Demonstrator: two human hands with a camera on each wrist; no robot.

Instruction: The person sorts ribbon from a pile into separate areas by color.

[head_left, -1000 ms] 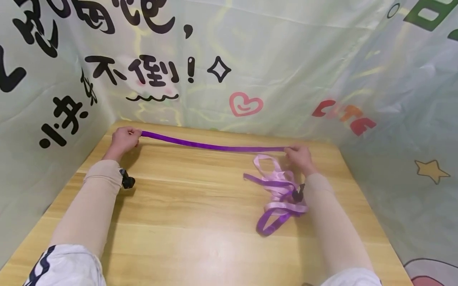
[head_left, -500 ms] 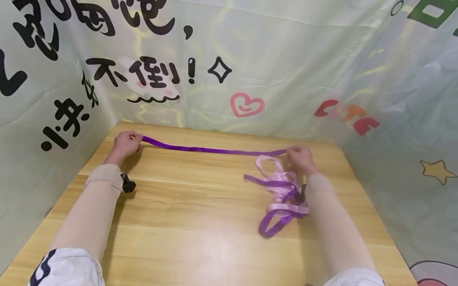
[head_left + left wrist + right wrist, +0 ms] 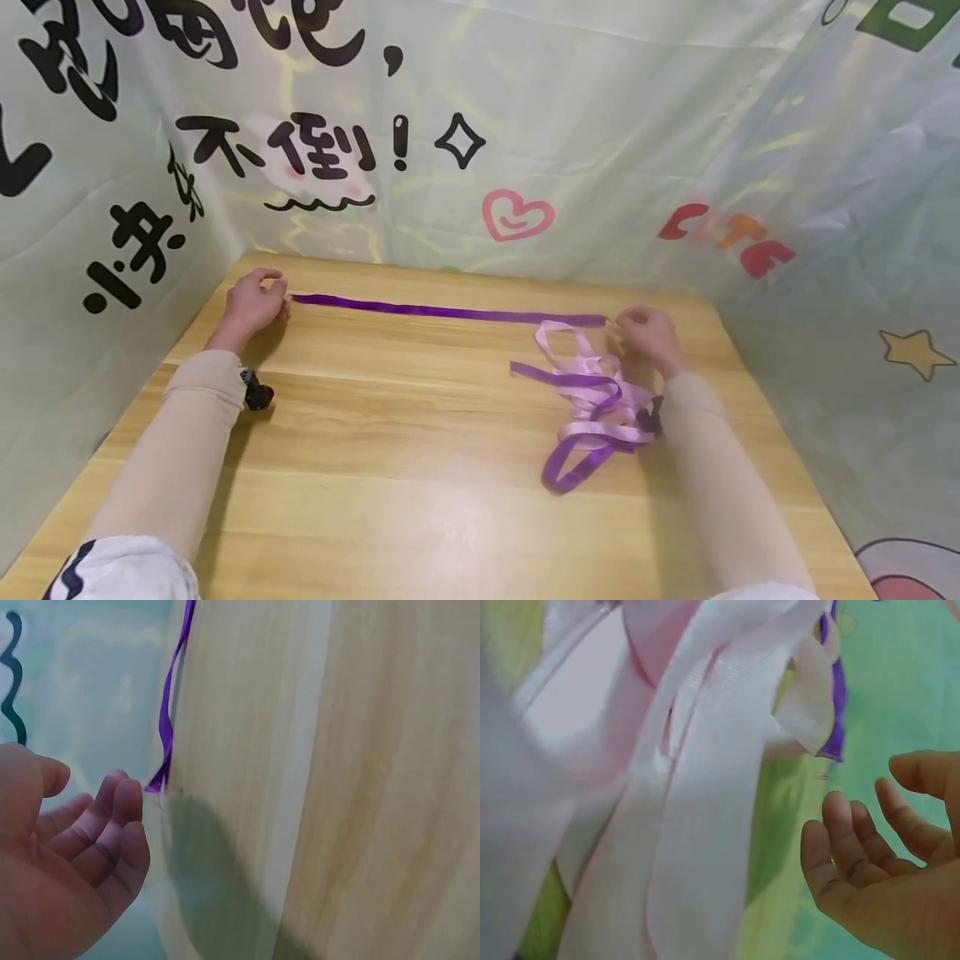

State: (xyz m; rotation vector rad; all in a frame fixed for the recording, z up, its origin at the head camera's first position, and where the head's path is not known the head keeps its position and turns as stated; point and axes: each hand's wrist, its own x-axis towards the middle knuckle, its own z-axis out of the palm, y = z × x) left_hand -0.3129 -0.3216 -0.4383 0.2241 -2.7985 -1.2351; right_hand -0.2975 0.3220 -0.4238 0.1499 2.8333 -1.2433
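A purple ribbon [image 3: 442, 312] lies stretched nearly straight across the far part of the wooden table. Just beyond its left end is my left hand [image 3: 255, 302], its fingers loosely bent and holding nothing; the left wrist view shows the ribbon's end [image 3: 157, 780] a little past the fingertips. At the other end, my right hand [image 3: 649, 335] is apart from the ribbon, with thumb and fingers spread and nothing between them. The frayed right end [image 3: 834, 750] shows beyond these fingers in the right wrist view.
A loose heap of pink ribbon [image 3: 588, 367] and another purple ribbon [image 3: 558, 467] lies beside my right forearm. Printed cloth walls [image 3: 600, 125] stand behind and on both sides of the wooden table [image 3: 390, 433].
Both hands have let go of the purple ribbon and moved slightly outward from its ends. The ribbon, earlier held stretched between them, has come down onto the table.
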